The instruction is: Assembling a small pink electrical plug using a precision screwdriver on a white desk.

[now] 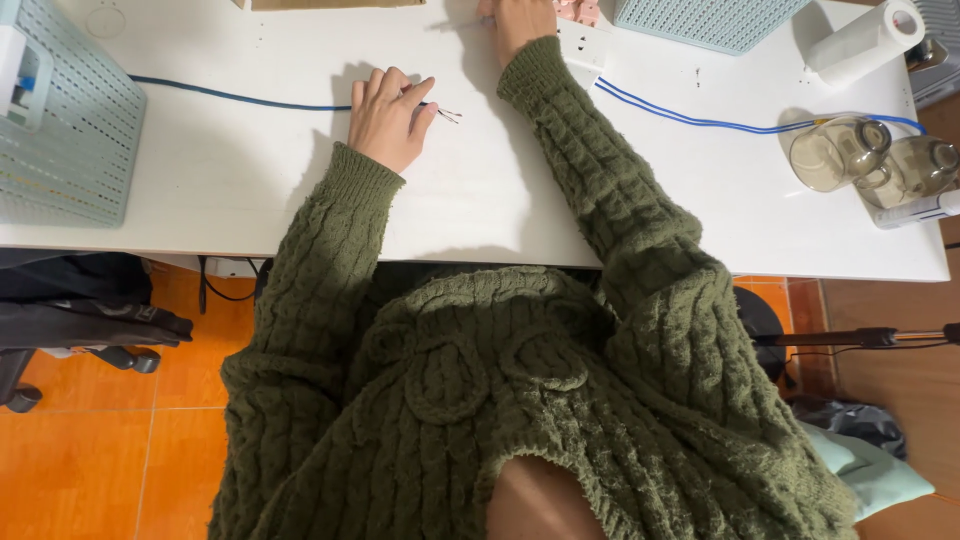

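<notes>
Your left hand [388, 118] lay on the white table [250, 190], fingers drawn together and pinched on the blue cable [240, 98] near its stripped end, where thin bare wires [447, 114] stuck out to the right of your fingertips. The cable ran from that hand leftward across the table, towards the pale blue perforated basket [70, 130] at the left edge. Your right hand [515, 22] was stretched to the far side of the table, partly cut off by the top of the view; I could not tell whether its fingers were together or apart, nor whether it held anything. It sat just beside a white block-shaped part [583, 44] and a small pink object [578, 10], which lay to its right. A second blue cable [700, 120] ran from near that white part rightward across the table to two smoky glass jars [870, 155] lying close together at the right edge. A white tube-like item [918, 210] rested just nearer than the jars. A roll of white paper [865, 40] stood at the far right corner, with a second pale blue basket [705, 20] to its left along the far edge. Both your arms were covered by the sleeves of a dark green knitted jumper [500, 400]. Orange floor tiles [90, 460] showed below the near edge of the table.
</notes>
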